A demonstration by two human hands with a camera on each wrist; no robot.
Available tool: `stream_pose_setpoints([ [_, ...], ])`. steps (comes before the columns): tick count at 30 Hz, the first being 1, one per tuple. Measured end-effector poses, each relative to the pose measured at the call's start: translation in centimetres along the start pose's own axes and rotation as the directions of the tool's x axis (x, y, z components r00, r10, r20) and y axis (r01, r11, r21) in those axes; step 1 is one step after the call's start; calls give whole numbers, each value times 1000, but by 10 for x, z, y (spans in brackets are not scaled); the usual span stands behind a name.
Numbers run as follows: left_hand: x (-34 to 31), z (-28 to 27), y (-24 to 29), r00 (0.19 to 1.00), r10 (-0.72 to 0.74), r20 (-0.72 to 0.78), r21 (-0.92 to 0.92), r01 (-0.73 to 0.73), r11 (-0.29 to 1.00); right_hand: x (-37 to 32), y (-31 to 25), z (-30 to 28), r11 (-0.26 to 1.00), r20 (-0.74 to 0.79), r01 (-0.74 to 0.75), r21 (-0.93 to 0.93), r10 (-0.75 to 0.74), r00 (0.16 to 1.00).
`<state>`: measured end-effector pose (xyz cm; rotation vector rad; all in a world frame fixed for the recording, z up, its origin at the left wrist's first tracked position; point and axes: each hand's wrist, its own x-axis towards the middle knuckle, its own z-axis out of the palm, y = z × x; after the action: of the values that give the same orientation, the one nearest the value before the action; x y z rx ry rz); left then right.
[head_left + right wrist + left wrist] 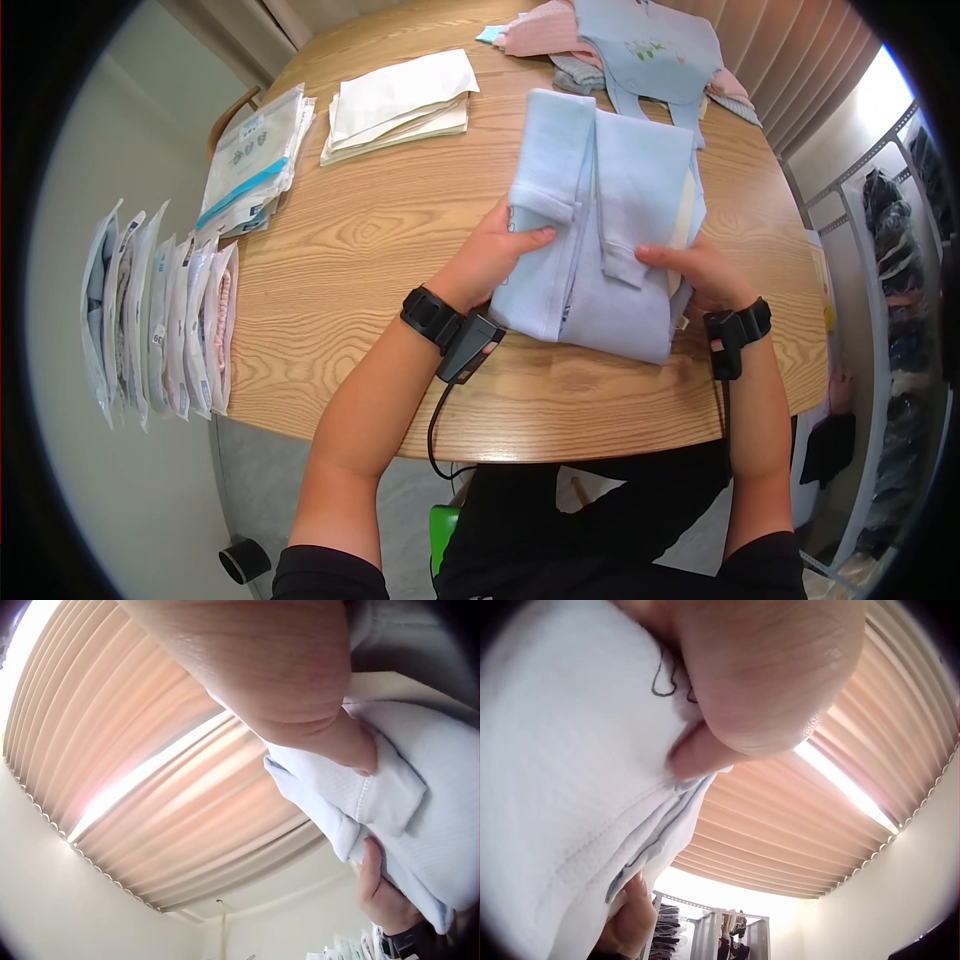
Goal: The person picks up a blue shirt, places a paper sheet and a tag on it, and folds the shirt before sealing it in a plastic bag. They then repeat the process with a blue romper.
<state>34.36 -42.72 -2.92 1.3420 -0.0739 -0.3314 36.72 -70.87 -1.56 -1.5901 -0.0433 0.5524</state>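
A folded light blue garment [625, 325] with ribbed cuffs is held up over the near half of the table, two of its cuffed lengths folded down across the front. My left hand [490, 255] grips its left edge, thumb on the front and the other fingers hidden behind. On the opposite edge my right hand [705, 272] holds it, with the thumb pressing beside a cuff [625, 262]. A cream strip [685, 212] shows along the right side of the folds. Dark line stitching or print [664, 679] appears near my left thumb in the left wrist view.
On the wooden table [350, 340] lie a stack of white sheets [400, 105] and flat clear packages [250, 160]. Several bagged garments [160, 320] stand in a row at the left edge. A pile of clothes [650, 45] lies at the back right. Shelving [870, 300] stands at the right.
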Motion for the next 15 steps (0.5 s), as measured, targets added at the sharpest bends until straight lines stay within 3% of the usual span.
stream_pose_setpoints([
  [5, -3, 4, 6, 1000, -17, -22, 24, 17, 1000, 2, 2, -1, 1000, 0, -2, -20, 2, 1000],
  [10, -3, 1, 4, 995, -99, 5, -242, 98, 965, -1, 0, 1, 999, -17, -3, -35, 3, 1000],
  [15, -1, -7, 0, 998, -44, 49, -226, 53, 973, 1, 2, 1, 999, -17, -29, 24, 29, 999],
])
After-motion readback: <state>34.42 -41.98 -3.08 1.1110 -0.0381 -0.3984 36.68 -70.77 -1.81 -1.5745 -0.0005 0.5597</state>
